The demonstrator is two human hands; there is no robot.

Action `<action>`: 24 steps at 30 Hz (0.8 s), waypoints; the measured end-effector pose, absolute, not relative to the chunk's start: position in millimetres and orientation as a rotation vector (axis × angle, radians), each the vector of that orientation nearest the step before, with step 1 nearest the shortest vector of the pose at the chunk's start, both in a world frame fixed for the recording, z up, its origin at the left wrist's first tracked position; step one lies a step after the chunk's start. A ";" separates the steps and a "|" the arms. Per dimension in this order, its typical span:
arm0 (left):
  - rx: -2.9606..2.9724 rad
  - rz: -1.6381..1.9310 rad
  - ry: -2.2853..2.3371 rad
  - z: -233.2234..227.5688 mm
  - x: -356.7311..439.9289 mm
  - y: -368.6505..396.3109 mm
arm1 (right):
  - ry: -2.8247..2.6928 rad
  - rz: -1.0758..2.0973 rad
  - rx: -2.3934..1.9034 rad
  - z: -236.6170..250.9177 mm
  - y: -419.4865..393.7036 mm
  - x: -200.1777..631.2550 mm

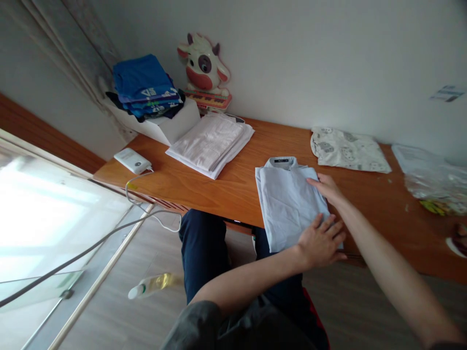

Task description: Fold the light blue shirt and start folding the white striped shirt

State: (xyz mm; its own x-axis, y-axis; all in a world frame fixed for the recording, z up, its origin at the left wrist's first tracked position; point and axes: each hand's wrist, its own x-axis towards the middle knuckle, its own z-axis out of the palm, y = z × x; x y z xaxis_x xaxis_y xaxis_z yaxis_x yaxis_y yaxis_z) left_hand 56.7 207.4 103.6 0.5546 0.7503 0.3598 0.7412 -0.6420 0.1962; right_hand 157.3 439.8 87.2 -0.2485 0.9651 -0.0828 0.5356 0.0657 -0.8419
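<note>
Left hand [323,241] splayed on creased, rectangular shirt [288,199]; right hand [327,188] at edge, can't tell grip

No readable text; collar label [281,161] illegible.

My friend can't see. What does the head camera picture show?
A person's left hand and right hand touch a folded pale shirt lying mostly on a wooden table. Farther left sit folded blue clothes and a cow toy.
</note>
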 end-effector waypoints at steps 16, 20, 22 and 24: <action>2.777 0.555 1.308 89.5 53.9 218.2 | -2.245 0.305 -1.747 77.1 468.8 130.8; 2.743 0.538 1.413 88.2 58.9 201.2 | -2.184 0.408 -1.669 72.5 470.8 137.2; 2.721 0.533 1.417 87.7 59.9 196.3 | -2.140 0.561 -1.587 71.2 474.4 143.3; 2.687 0.553 1.379 88.9 58.7 194.3 | -2.097 0.688 -1.533 70.1 476.4 147.9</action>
State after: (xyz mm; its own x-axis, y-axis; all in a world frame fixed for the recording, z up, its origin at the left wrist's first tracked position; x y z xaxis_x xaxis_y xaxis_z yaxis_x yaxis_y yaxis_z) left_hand 58.7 194.3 88.9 0.5321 0.7981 0.2827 0.7725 -0.5943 0.2238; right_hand 147.9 476.4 70.1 -0.2805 0.9576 0.0654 0.7326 0.2576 -0.6300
